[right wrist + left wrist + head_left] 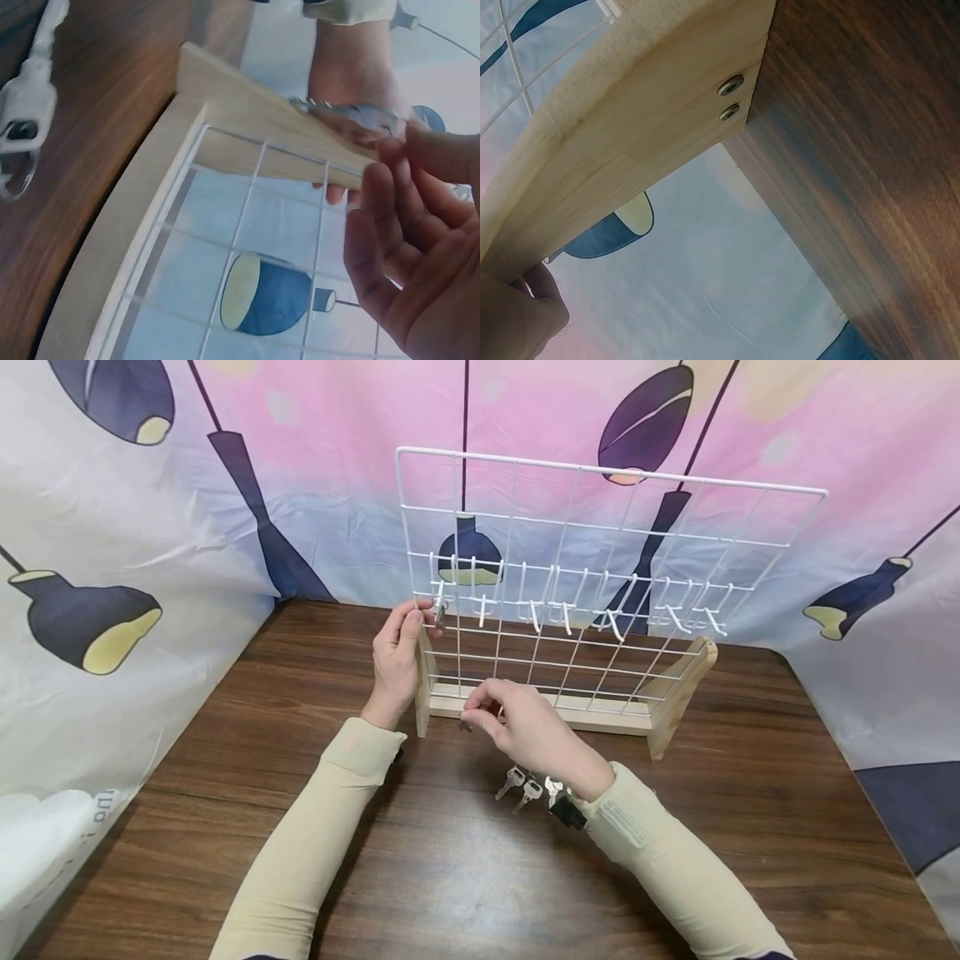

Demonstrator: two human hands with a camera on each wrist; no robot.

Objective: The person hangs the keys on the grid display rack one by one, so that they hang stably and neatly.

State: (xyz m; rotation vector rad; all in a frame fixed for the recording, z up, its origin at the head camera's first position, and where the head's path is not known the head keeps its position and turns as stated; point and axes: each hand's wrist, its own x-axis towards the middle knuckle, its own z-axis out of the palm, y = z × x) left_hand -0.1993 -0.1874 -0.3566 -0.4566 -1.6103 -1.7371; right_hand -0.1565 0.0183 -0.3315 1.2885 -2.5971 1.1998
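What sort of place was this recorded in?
Probably an improvised indoor recording booth rather than an ordinary room, though the pictures cannot confirm it: lamp-printed fabric hangs around a wood-grain table, which bears a white wire rack with hooks and a few loose keys.

A silver key with a toothed blade is pinched in the right fingers before a wood-footed white wire grid rack. Another key hangs at its leftmost hook; more silver keys lie on the desk.
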